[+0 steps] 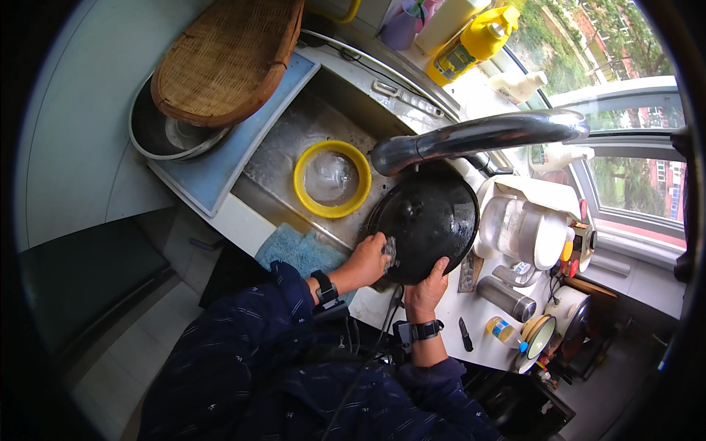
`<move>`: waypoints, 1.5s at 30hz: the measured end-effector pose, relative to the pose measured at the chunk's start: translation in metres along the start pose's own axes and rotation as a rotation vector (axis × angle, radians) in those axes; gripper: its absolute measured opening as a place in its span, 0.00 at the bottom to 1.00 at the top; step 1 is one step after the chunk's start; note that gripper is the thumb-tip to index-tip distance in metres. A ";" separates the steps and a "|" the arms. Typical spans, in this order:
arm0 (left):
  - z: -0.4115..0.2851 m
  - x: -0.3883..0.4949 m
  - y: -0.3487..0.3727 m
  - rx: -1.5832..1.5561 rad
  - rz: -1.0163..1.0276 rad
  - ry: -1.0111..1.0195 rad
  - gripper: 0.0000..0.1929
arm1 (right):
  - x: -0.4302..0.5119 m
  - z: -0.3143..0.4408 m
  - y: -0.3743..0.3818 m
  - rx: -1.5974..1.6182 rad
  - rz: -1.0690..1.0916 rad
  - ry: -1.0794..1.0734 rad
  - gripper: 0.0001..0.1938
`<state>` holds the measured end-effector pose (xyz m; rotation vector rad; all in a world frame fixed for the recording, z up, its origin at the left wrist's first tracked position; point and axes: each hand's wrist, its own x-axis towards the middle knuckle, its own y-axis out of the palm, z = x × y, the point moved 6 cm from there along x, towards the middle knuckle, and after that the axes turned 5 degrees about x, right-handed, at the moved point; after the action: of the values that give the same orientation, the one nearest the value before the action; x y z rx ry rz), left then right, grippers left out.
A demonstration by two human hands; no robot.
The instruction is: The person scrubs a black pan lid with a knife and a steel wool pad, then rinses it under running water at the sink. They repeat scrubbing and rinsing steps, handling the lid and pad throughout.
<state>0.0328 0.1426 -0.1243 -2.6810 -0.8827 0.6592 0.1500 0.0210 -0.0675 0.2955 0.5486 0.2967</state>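
A round black pan (pixel 427 226) is tilted over the right end of a steel sink, below the faucet (pixel 474 135). My left hand (pixel 367 260) presses a metal scouring pad (pixel 390 252) against the pan's left side. At the near edge, my right hand (pixel 429 289) grips the pan, its thumb on the visible face and its other fingers hidden beneath. To the left, a yellow-rimmed basin (pixel 299 179) holding some water stands on the floor of the sink (pixel 276 146). The pan's handle, if any, cannot be made out.
A blue cloth (pixel 300 251) hangs over the sink's front edge. A woven bamboo tray (pixel 226 60) rests on a metal bowl (pixel 144 124) at left. On the right counter lie a knife (pixel 465 334), a steel flask (pixel 506 299) and a bottle (pixel 503 331). Detergent bottles (pixel 469 47) line the windowsill.
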 end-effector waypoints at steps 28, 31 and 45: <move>0.047 0.040 -0.041 0.220 0.072 -0.075 0.11 | -0.011 0.011 0.009 0.031 0.026 0.055 0.31; 0.026 0.002 -0.023 0.101 0.131 -0.159 0.12 | -0.009 0.019 0.008 0.020 0.022 -0.063 0.31; -0.020 0.056 -0.073 0.082 -0.341 -0.008 0.11 | -0.022 -0.020 -0.002 0.051 0.081 -0.026 0.24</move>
<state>0.0460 0.2323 -0.0994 -2.3753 -1.2462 0.6103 0.1215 0.0148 -0.0738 0.3706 0.5202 0.3574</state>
